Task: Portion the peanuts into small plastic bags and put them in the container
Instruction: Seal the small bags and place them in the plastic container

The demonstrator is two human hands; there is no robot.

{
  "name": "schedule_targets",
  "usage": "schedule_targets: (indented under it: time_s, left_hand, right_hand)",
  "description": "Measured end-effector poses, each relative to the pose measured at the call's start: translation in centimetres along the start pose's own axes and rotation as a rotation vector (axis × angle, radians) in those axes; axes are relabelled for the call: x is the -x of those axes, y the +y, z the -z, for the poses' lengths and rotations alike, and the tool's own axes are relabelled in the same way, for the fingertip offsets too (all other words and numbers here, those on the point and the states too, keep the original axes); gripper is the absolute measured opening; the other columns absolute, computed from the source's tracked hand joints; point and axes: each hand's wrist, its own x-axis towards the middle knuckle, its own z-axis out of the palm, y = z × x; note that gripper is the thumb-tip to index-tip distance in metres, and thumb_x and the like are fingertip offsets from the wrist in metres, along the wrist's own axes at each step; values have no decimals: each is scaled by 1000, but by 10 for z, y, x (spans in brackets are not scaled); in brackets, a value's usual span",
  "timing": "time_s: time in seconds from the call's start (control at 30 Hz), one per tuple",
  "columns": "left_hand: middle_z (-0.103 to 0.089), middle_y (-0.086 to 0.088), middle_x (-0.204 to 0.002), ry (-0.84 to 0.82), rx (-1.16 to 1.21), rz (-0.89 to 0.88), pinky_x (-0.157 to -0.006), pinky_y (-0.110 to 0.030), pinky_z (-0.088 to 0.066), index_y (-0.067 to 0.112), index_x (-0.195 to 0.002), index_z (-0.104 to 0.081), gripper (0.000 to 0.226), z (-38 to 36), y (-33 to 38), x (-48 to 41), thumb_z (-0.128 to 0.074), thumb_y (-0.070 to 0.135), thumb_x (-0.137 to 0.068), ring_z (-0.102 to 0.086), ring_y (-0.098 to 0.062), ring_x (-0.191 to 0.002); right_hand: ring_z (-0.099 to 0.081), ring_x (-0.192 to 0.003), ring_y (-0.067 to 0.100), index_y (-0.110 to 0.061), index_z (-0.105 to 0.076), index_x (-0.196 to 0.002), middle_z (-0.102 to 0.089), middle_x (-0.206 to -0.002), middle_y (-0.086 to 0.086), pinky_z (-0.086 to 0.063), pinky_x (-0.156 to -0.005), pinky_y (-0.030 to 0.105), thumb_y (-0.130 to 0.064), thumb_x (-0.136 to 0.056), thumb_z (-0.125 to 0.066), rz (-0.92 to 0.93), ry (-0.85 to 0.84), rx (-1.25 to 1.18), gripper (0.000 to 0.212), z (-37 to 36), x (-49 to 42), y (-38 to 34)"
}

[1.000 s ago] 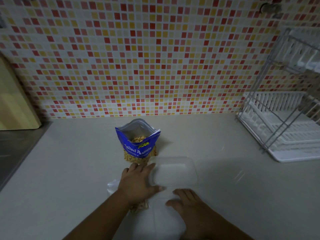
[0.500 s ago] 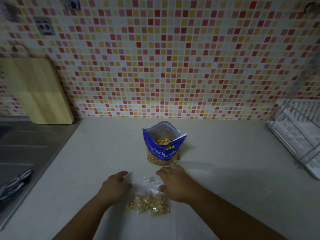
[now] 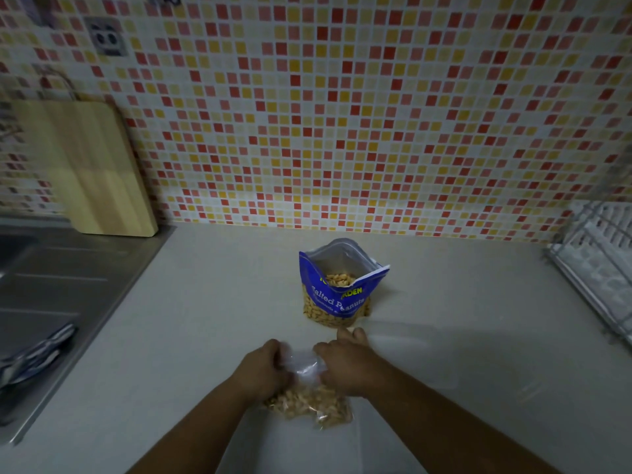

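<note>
1. Head view puts the small bag (image 3: 309, 403) on the counter (image 3: 191, 336) right under you, its lower half packed with peanuts (image 3: 307, 405) and its clear top bunched upward.
2. Your left hand (image 3: 263, 369) grips the top of that bag from the left, fingers curled into the plastic.
3. Your right hand (image 3: 345, 366) pinches the same top from the right, thumb and fingers closed on the film; the two hands sit just beside each other with the crumpled mouth between them.
4. Just beyond your right fingers stands the blue pouch (image 3: 338, 285), upright and open, loose nuts showing inside its mouth and through its clear base.
5. A faint clear sheet or lid lies on the counter to your right; you cannot tell which from here.
6. Farther out, a cutting board (image 3: 99, 169) leans on the tiled wall (image 3: 342, 114) at left, beside the steel sink (image 3: 51, 285) with a dark cloth (image 3: 30, 357) on it.
7. A white dish rack (image 3: 602, 265) sits at the right edge.
</note>
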Motion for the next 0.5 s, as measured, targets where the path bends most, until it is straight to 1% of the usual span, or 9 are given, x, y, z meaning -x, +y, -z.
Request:
schedule_targets:
  time_s: [0.07, 0.13, 0.17, 0.23, 0.3, 0.33, 0.4, 0.47, 0.5]
  left_hand:
    - [-62, -1, -120, -13, -3, -23, -79, -16, -39, 21, -127, -46, 55, -4, -1, -2, -69, 22, -76, -60, -17, -105]
    - [-59, 0, -128, -29, -15, -45, -85, -13, -38, 22, -134, -43, 61, -5, 0, -2, -67, 19, -78, -58, -15, -112]
    - [-58, 0, -130, -37, -28, -55, -89, -14, -38, 22, -135, -44, 60, -5, 3, -2, -65, 18, -79, -57, -15, -115]
    - [-59, -1, -130, -48, -45, -66, -94, -17, -38, 21, -130, -51, 49, -5, 7, -3, -61, 17, -82, -56, -17, -117]
    - [-63, -2, -126, -51, -56, -72, -92, -19, -39, 21, -123, -58, 40, -6, 9, -4, -58, 19, -83, -57, -18, -115]
    - [-64, -2, -124, -50, -52, -73, -90, -19, -40, 21, -120, -60, 37, -7, 9, -4, -58, 18, -83, -58, -18, -114]
    - [-65, -2, -122, -35, -22, -69, -86, -17, -38, 21, -117, -62, 34, -8, 7, -5, -58, 17, -83, -58, -18, -112]
    - [-66, -3, -119, -4, 20, -56, -84, -16, -38, 19, -114, -64, 31, -6, 4, -4, -58, 16, -84, -59, -17, -110]
    - [-67, -3, -116, 11, 47, -49, -81, -17, -40, 18, -111, -66, 29, -6, 1, -4, -58, 16, -83, -61, -17, -105]
  right_hand:
    - [-28, -132, 30, -17, -39, -135, -55, -130, 8, -19, -103, 46, -33, -86, -52, -5, 5, 13, 54, 1, 1, -2]
    - [-25, -135, 29, -19, -32, -142, -53, -135, 9, -16, -106, 47, -32, -87, -52, -9, -2, 34, 60, 1, 2, -3]
    - [-25, -135, 29, -20, -34, -141, -55, -132, 9, -15, -106, 48, -32, -87, -52, -7, -4, 45, 58, 0, 1, -4]
    - [-30, -131, 30, -19, -46, -129, -62, -121, 9, -17, -102, 47, -29, -85, -54, -3, 21, 51, 46, -4, 0, -4]
    - [-34, -126, 29, -16, -53, -115, -65, -111, 9, -19, -98, 46, -27, -84, -55, -7, 49, 43, 34, -5, -1, -5]
    - [-35, -125, 29, -15, -54, -112, -65, -109, 9, -20, -98, 46, -27, -84, -55, -10, 50, 40, 31, -5, -1, -5]
    - [-35, -124, 27, -16, -55, -111, -65, -109, 8, -18, -98, 44, -25, -83, -55, -19, 61, 23, 29, -5, 0, -5]
    - [-36, -123, 25, -21, -56, -112, -66, -111, 4, -14, -92, 41, -23, -83, -53, -35, 97, -26, 29, -6, 0, -2]
    - [-36, -123, 24, -23, -56, -115, -66, -112, 3, -13, -89, 39, -24, -83, -53, -43, 114, -46, 32, -7, 0, -1]
